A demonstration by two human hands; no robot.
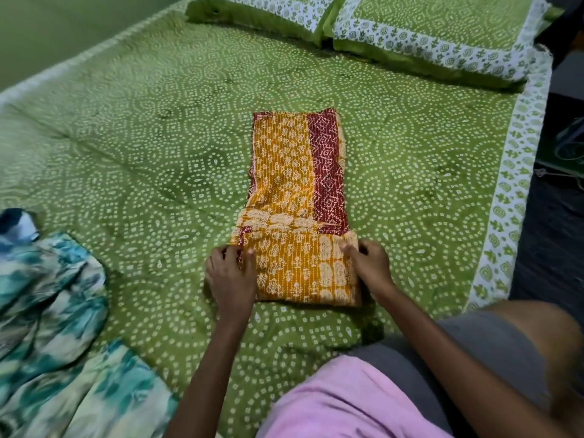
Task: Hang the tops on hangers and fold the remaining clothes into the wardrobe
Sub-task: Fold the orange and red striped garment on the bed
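From the head camera, a yellow and maroon printed garment (297, 191) lies folded into a long narrow strip on the middle of a bed (142, 137) covered by a green sheet with white dotted rings. The garment's near end is doubled back over itself into a thicker fold. The left hand (230, 276) rests on the left edge of that fold, fingers curled over the cloth and thumb on top. The right hand (369, 263) is at the fold's right edge, its fingers pinching the cloth at the upper corner. Left of the garment, at the near left edge of the bed, lies a crumpled blue, teal and white tie-dye cloth (60, 327), well apart from it. Beyond the garment, at the head of the bed, two green pillows (410, 30) with white patterned borders sit side by side.
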